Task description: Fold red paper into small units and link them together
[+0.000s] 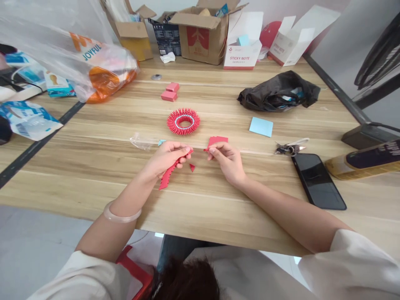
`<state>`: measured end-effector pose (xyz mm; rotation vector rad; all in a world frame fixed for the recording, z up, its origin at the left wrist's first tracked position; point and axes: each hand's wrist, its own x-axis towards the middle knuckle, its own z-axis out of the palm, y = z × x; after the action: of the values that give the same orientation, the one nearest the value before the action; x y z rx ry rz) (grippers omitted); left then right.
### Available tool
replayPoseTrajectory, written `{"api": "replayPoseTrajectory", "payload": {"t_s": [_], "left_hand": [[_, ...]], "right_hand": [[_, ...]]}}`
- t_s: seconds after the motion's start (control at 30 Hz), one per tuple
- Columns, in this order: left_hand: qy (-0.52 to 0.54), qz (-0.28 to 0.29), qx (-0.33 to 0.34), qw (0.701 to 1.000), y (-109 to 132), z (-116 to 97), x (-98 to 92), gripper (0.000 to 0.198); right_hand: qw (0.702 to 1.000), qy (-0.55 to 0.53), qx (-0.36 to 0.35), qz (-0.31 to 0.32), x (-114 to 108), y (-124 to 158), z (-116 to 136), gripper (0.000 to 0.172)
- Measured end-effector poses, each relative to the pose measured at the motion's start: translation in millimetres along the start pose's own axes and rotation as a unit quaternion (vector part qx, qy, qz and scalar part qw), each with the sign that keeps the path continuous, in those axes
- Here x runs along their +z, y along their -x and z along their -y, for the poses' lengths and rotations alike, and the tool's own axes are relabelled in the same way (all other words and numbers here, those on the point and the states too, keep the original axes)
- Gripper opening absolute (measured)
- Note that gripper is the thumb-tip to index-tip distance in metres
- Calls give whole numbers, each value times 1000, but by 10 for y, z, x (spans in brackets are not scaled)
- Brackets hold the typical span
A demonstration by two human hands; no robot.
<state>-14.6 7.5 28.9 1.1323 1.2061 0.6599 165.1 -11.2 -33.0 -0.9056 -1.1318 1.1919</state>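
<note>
Your left hand (170, 156) pinches a red strip (167, 175); your right hand (226, 158) pinches a red paper (218, 141). A loose piece (192, 167) lies between them, ring (183, 121) at 12 o'clock on the bench (218, 200).

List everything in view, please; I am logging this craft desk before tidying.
paper ring: 1, red, table centre
folded strip: 1, red, in left hand
paper sheets: few, red, in right hand
note pads: 2, pink, behind ring
sticky note: 1, blue, right of ring
phone: 1, black, right
keys: 1 bunch, beside phone
black bag: 1, far right
cardboard boxes: several, back edge
left hand: 1
right hand: 1
</note>
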Motion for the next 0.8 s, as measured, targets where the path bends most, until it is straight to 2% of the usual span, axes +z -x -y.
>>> {"api": "replayPoseTrajectory", "payload": {"t_s": [0.13,0.43,0.57,0.8], "left_hand": [[15,36,-18,999,11,-14,-6,9],[12,80,-16,997,3,1,-11,9],[13,76,0,997,0,0,-10,10],[13,53,14,998,15,10,-1,11]], "right_hand": [[999,-6,14,45,25,23,6,13],[996,-42,27,68,42,28,15,15],[994,-63,41,78,29,23,-5,15],[994,-76,54,60,29,22,2,15]]}}
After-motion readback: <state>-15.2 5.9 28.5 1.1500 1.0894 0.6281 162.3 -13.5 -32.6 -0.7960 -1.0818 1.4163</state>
